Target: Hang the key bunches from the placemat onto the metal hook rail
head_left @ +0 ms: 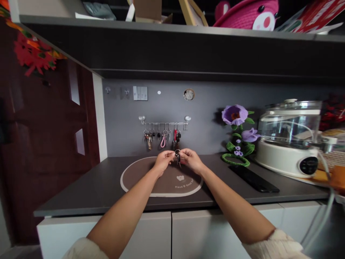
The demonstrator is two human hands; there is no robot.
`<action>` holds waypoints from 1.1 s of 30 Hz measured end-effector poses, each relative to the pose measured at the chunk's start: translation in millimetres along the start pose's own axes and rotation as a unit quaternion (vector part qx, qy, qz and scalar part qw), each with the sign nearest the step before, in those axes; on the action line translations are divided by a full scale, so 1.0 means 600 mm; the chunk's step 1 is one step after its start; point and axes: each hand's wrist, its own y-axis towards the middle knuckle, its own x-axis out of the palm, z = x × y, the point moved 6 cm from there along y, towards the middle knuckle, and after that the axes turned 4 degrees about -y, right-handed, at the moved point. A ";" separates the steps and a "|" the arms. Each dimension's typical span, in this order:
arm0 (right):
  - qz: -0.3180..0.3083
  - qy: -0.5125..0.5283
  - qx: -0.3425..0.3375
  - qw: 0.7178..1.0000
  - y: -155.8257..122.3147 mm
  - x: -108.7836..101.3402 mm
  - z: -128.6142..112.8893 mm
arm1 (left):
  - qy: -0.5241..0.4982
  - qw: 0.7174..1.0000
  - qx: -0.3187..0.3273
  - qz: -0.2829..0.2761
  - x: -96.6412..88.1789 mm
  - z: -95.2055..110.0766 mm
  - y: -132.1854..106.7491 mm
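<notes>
My left hand point(163, 161) and my right hand point(191, 160) are stretched out together over the dark counter point(88, 187). Both pinch a small key ring with keys point(177, 156) between their fingertips. The keys hang down between the two hands. Just behind them a chrome hook rail point(164, 123) on the grey wall carries several more keys and a pink loop strap point(163, 141). Below the hands lies a brown oval mat point(140, 180) with a white rim.
A purple crocheted flower point(237, 136) stands to the right, a black flat remote-like object point(253, 178) lies in front of it, and a white cooker with a glass lid point(291, 140) sits at far right. A dark door point(40, 144) is left. A shelf point(172, 28) overhangs.
</notes>
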 end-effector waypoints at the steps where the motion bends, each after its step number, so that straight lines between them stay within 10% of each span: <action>1: 0.005 0.012 -0.001 1.000 0.001 -0.001 -0.001 | 0.003 1.000 -0.001 0.009 -0.003 -0.001 0.000; 24: 0.280 0.236 0.095 0.926 0.156 -0.075 -0.053 | 0.055 0.997 -0.046 0.020 -0.006 -0.021 -0.003; 33: 0.263 0.269 0.115 0.919 0.197 -0.074 -0.028 | 0.061 0.997 -0.046 0.017 -0.005 -0.021 -0.003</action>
